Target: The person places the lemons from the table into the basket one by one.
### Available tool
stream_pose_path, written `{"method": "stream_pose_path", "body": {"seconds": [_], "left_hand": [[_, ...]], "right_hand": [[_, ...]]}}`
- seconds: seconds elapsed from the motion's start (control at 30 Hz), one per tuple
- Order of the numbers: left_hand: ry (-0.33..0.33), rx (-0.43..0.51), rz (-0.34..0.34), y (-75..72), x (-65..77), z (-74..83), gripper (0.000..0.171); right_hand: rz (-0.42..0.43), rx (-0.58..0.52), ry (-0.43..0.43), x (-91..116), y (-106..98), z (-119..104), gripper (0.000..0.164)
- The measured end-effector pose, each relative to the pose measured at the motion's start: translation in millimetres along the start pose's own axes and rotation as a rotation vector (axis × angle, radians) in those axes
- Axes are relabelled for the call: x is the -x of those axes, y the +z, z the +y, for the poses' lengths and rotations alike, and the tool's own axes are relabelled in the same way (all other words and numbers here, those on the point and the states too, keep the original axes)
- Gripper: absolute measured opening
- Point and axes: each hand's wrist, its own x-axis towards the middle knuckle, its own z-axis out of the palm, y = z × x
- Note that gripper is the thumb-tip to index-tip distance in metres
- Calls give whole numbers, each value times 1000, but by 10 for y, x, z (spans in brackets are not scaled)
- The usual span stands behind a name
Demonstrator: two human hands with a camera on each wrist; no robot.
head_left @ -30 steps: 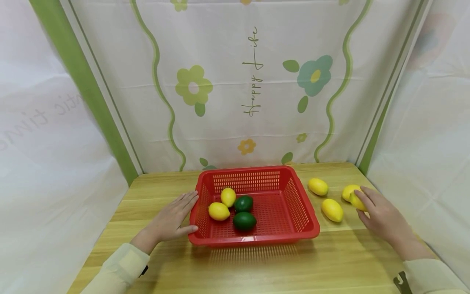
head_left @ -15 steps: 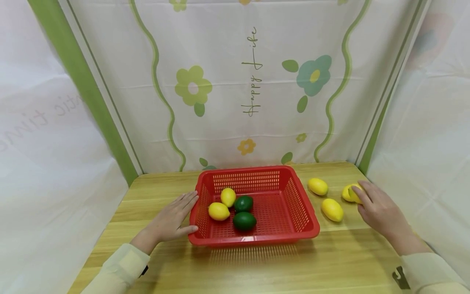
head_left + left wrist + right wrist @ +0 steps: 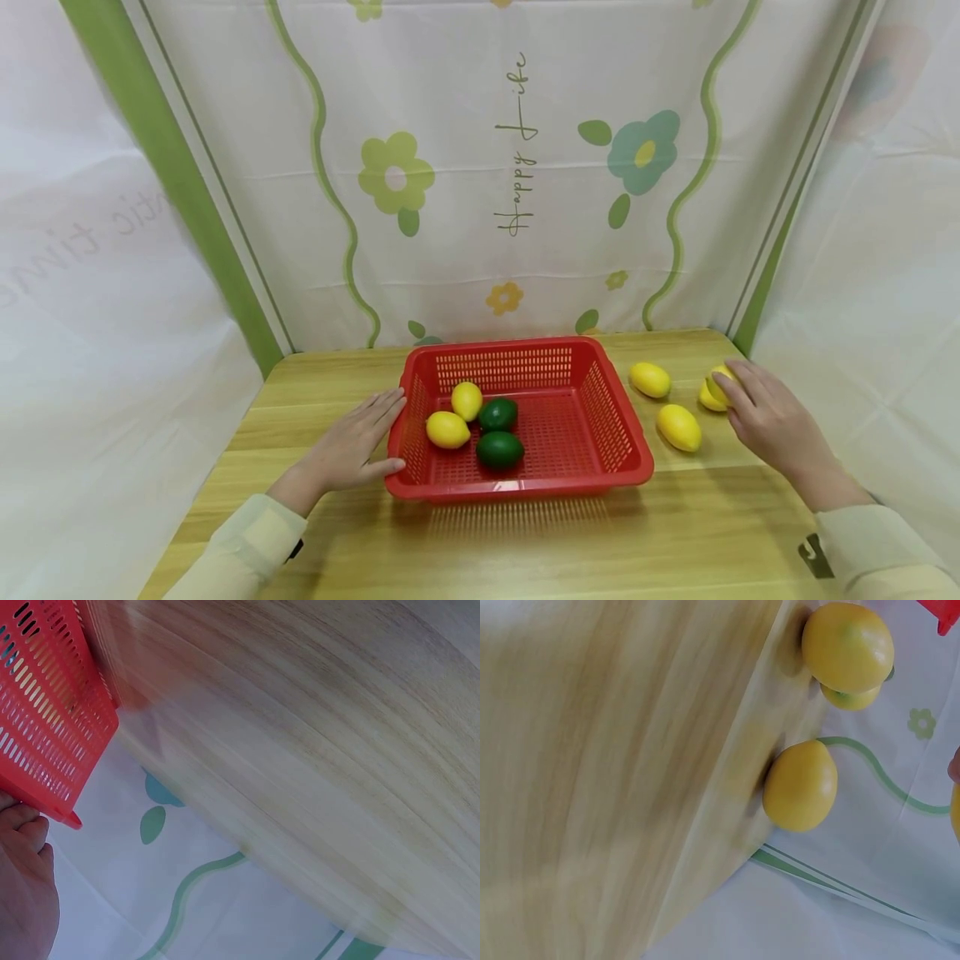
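Note:
My left hand [image 3: 348, 446] rests on the left rim of a red plastic basket [image 3: 525, 487], fingers extended along it; the left wrist view catches its fingers [image 3: 26, 825] at the rim. Inside the basket lie two yellow lemons [image 3: 447, 430] and two dark green oval fruits [image 3: 500, 450], their kind unclear. To the right, my right hand [image 3: 772, 417] pinches a lemon [image 3: 722, 383] just over another lemon [image 3: 711, 400], which it partly hides. In the right wrist view only a fingertip and a sliver of the held lemon [image 3: 956, 810] show.
Two more lemons, one at the back [image 3: 649, 380] and one nearer [image 3: 678, 428], lie between the basket and my right hand. The wooden table [image 3: 517, 558] is bounded by a printed cloth [image 3: 465, 250] behind and white cloth at both sides.
My right hand has moved slightly back and left, lifting its lemon a little over the one beside it. My left hand and the basket have stayed put.

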Motion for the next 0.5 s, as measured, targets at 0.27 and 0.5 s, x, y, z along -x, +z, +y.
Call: {"method": "stream_pose_path", "body": {"seconds": [0.27,0.5], "left_hand": [[-9,1,-4,5,-1,-2,85],[-6,3,3,6,-4,0,85]], "right_hand": [[8,-1,-16,-114,8,-19,36],[9,-20,-30,-213,33,-45,35]]}}
